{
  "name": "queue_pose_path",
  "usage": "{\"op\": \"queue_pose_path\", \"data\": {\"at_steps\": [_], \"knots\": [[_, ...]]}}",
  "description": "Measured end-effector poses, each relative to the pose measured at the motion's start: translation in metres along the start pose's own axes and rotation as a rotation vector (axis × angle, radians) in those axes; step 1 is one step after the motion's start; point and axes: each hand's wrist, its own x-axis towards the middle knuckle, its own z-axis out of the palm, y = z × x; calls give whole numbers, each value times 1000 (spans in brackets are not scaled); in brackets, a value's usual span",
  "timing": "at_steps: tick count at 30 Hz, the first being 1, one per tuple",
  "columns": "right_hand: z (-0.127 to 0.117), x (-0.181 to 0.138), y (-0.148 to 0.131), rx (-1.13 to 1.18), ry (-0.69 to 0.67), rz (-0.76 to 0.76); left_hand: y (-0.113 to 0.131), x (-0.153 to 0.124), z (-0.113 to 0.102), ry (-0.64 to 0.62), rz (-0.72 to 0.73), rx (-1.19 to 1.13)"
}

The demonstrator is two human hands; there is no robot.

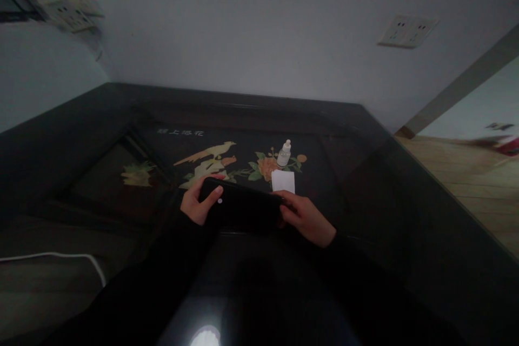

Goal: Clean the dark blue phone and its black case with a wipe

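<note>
Head view, single frame. Count: one phone [241, 206], one small dropper bottle [284, 153], one white square pad [283, 180], two hands, one white cable [60, 257], two groups of wall sockets (one [407, 31] on the back wall, one [68, 2] at upper left). Surface: a dark glossy table [405, 216] with an inlaid picture of a bird [206, 158] and flowers, a line of pale characters above it; a bright lamp reflection sits on the near edge. Room: plain pale wall behind the table, wood floor [466, 173] to the right. The phone lies flat and crosswise, dark face up, held just above or on the table between both hands, near the person's body. Bottle stands upright beyond the phone; the pad lies just in front of the bottle, close to the phone's far right corner. Left hand [198, 203]: fingers curled around the phone's left end, thumb laid flat on its face. Right hand [306, 219]: fingers closed around the right end, tips hidden under the phone. Both sleeves are dark.
</note>
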Motion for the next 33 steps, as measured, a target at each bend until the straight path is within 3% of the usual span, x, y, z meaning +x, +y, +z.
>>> {"op": "queue_pose_path", "data": {"at_steps": [17,33], "knots": [[3,-3,-11,-317,97,-23,12,-9,-1,-22,157,127],[-1,-10,-26,-75,45,9,14,-2,-9,-94,-66,-86]]}}
